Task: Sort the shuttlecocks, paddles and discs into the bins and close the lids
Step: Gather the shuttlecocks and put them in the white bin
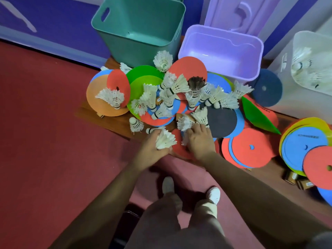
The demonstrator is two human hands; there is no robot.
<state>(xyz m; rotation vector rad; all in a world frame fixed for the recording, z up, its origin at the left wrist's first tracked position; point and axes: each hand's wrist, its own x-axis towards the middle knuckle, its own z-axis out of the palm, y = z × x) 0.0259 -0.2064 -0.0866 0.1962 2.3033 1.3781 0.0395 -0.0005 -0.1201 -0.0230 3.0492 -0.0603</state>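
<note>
Left hand: your left hand (152, 147) grips one shuttlecock (165, 139), fingers curled round it and feathers fanning out toward the right hand.
Right hand: your right hand (199, 139) lies palm down on the near edge of the pile. Its fingertips (203, 126) touch two shuttlecocks (193, 119). You cannot tell whether it grips them.
Pile: loose shuttlecocks (168, 94) lie tangled on top of the discs in the middle of the worktop (86, 112), among them one dark-feathered shuttlecock (195, 84).
Outliers: one stray shuttlecock (111, 97) sits on an orange disc (98, 103) at the left end. Another (135, 124) lies just beside your left hand.
Discs: red, green, blue and orange discs overlap under the shuttlecocks. A red disc with a hole (251, 146) lies right of your right hand, and a yellow and blue stack (303, 141) sits further right.
Paddle: a dark round paddle face (222, 121) lies just beyond your right hand.
Bins: the teal bin (125, 45) and purple bin (240, 72) stand open behind the pile. The white bin (291, 94) at the right holds a batch of shuttlecocks (301, 65).
Lid: a purple lid (240, 11) stands behind the purple bin.
Dark blue disc (265, 88): it sits between the purple and white bins.
</note>
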